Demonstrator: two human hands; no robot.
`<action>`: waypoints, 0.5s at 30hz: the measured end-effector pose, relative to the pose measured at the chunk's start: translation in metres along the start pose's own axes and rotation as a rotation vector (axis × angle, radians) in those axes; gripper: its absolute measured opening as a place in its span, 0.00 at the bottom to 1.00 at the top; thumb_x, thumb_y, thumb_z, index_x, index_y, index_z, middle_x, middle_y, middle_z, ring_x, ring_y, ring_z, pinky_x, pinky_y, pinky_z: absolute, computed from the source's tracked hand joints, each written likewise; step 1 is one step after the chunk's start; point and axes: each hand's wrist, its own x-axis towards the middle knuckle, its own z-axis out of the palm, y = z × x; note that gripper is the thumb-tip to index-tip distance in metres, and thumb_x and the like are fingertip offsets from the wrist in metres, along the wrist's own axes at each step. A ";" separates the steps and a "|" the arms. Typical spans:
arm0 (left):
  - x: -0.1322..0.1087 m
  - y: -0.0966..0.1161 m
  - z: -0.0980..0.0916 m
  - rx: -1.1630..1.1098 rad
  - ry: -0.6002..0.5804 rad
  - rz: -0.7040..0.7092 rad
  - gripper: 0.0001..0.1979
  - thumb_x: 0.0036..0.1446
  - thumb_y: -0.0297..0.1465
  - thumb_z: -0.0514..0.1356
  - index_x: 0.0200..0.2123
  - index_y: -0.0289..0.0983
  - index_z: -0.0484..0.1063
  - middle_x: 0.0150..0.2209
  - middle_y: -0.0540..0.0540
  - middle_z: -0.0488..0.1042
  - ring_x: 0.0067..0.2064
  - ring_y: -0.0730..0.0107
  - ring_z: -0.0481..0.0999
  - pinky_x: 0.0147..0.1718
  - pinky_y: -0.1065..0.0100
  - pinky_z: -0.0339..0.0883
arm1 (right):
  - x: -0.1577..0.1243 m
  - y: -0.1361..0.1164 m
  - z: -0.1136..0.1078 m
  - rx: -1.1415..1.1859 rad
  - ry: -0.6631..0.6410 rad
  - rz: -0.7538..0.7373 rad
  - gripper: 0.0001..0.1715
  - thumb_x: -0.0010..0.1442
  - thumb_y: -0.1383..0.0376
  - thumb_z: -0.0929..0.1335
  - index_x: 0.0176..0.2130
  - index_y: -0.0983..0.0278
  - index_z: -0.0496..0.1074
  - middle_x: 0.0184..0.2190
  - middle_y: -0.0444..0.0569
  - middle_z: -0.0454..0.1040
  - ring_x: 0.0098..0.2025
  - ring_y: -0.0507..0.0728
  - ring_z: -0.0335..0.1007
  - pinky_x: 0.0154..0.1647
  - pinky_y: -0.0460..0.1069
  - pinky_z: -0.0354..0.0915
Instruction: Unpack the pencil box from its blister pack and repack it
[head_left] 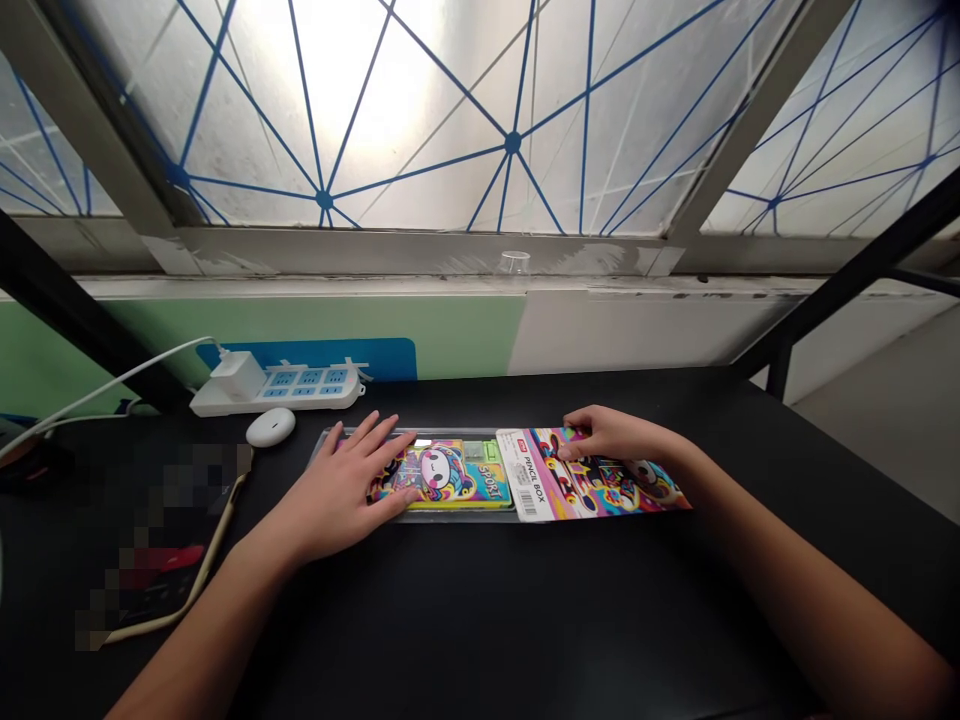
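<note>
A colourful pencil box (450,472) with a cartoon face and the word SPORT lies in a clear plastic tray (457,517) on the black table. My left hand (356,480) rests on the left part of the box, fingers spread. To the right, a printed card sleeve (534,485) marked PENCIL BOX covers the right end of the tray. My right hand (607,437) pinches this sleeve near its far edge, thumb on top and the other fingers partly hidden behind it.
A white power strip (311,390) with a plugged-in charger (238,375) lies at the back left. In front of it sits a white earbud case (271,427). A dark, partly blurred item with a tan edge (214,550) is at the left. Windows rise behind the table.
</note>
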 end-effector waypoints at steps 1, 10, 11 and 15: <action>0.000 0.000 0.000 -0.001 -0.002 0.001 0.35 0.63 0.56 0.51 0.70 0.54 0.53 0.72 0.50 0.47 0.73 0.46 0.45 0.66 0.38 0.39 | -0.001 0.002 -0.001 -0.001 0.006 0.006 0.34 0.45 0.34 0.71 0.29 0.60 0.69 0.23 0.41 0.70 0.26 0.55 0.65 0.25 0.48 0.56; 0.001 0.003 -0.001 0.007 -0.013 -0.030 0.34 0.63 0.56 0.51 0.69 0.53 0.55 0.72 0.49 0.50 0.72 0.47 0.46 0.66 0.38 0.39 | -0.014 -0.005 -0.001 -0.041 0.123 -0.001 0.33 0.45 0.35 0.72 0.27 0.60 0.67 0.23 0.40 0.66 0.26 0.54 0.61 0.25 0.48 0.51; 0.001 0.005 -0.001 0.000 -0.010 -0.028 0.34 0.63 0.56 0.52 0.69 0.53 0.56 0.72 0.48 0.51 0.72 0.47 0.47 0.66 0.38 0.39 | -0.014 -0.009 0.003 -0.042 0.125 -0.007 0.33 0.45 0.35 0.71 0.27 0.60 0.67 0.23 0.41 0.67 0.27 0.54 0.62 0.25 0.48 0.52; 0.005 0.021 0.002 -0.035 0.009 -0.009 0.34 0.62 0.56 0.53 0.68 0.51 0.58 0.72 0.46 0.52 0.72 0.44 0.47 0.66 0.36 0.38 | -0.009 -0.028 0.022 -0.049 0.137 -0.032 0.32 0.48 0.34 0.70 0.32 0.59 0.70 0.28 0.44 0.73 0.29 0.57 0.68 0.26 0.48 0.57</action>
